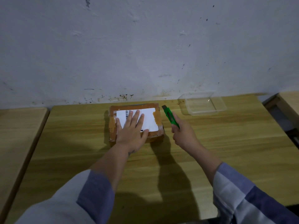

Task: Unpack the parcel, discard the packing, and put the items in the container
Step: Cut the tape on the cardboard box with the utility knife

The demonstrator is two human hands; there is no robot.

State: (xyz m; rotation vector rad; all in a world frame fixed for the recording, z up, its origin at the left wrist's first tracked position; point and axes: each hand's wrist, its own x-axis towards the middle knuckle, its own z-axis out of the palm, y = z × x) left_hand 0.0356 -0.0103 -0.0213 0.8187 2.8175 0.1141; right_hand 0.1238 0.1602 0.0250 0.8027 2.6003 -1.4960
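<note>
A brown cardboard parcel (157, 117), taped shut and bearing a white shipping label, lies on the wooden table (226, 143) near the wall. My left hand (131, 128) lies flat on top of the parcel, fingers spread over the label. Just right of the parcel, my right hand (182, 131) is closed around a green utility knife (170, 116); its tip points toward the wall, beside the parcel's right edge. A clear, empty plastic container (202, 103) stands at the back right of the table.
A stained white wall (145, 46) rises directly behind the table. A second wooden table (17, 126) adjoins on the left, and another wooden surface (289, 102) shows at the far right across a dark gap.
</note>
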